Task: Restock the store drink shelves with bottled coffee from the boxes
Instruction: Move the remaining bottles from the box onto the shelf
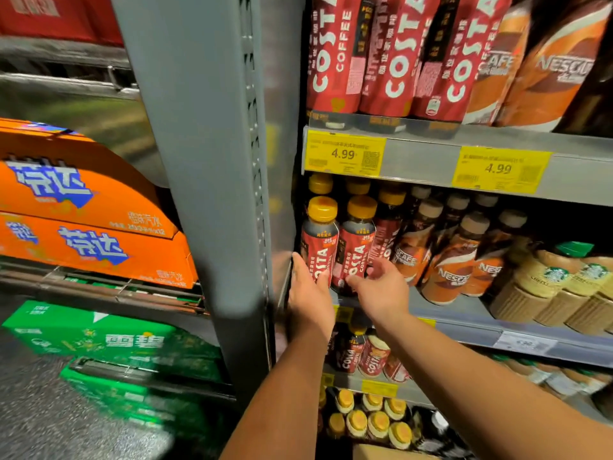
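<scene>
two costa bottles (356,240), bases hidden by hands. left hand (310,297) flat against one; right hand (384,290) splayed, grip unclear. grey shelf (464,313) runs toward 3 o'clock.

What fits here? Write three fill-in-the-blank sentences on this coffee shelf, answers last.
The left hand and right hand reach red-labelled plastic Costa coffee bottles with ___ caps.
The yellow paper price tag above them reads ___.
The orange-and-brown plastic bottles to their right are branded ___.
Answers: yellow; 4.99; Nescafe.
</scene>
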Available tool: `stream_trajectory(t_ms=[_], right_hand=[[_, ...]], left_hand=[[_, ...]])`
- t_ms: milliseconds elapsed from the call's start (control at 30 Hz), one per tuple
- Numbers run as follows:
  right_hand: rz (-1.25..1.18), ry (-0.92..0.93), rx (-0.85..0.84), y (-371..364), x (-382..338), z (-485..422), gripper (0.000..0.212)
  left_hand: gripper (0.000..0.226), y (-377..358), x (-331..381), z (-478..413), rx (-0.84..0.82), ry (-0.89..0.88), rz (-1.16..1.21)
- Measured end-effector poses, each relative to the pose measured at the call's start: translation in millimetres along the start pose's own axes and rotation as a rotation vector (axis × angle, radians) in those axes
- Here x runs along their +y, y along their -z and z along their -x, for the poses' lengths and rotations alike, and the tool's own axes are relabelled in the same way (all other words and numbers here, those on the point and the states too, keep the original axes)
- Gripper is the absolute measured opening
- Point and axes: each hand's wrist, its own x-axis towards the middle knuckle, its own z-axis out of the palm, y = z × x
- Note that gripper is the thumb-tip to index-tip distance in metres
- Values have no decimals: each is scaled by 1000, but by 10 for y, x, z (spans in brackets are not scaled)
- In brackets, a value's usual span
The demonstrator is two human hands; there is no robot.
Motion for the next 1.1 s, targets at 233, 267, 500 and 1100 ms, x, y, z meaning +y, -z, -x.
stream_trajectory(t_ms=[233,267,500,1100], right_hand=[[295,-53,-156,496,-71,241,32],[375,-39,-191,604,-83,286,32],[922,186,-400,1315,-50,882,33],[1020,-81,-640,2128,1643,1762,26]], left_hand=[[45,191,144,435,-54,83,-184],[40,231,175,531,-87,61,-285],[27,342,499,1352,-340,-198,-709],[24,-490,-318,3002,-680,-262,-853]])
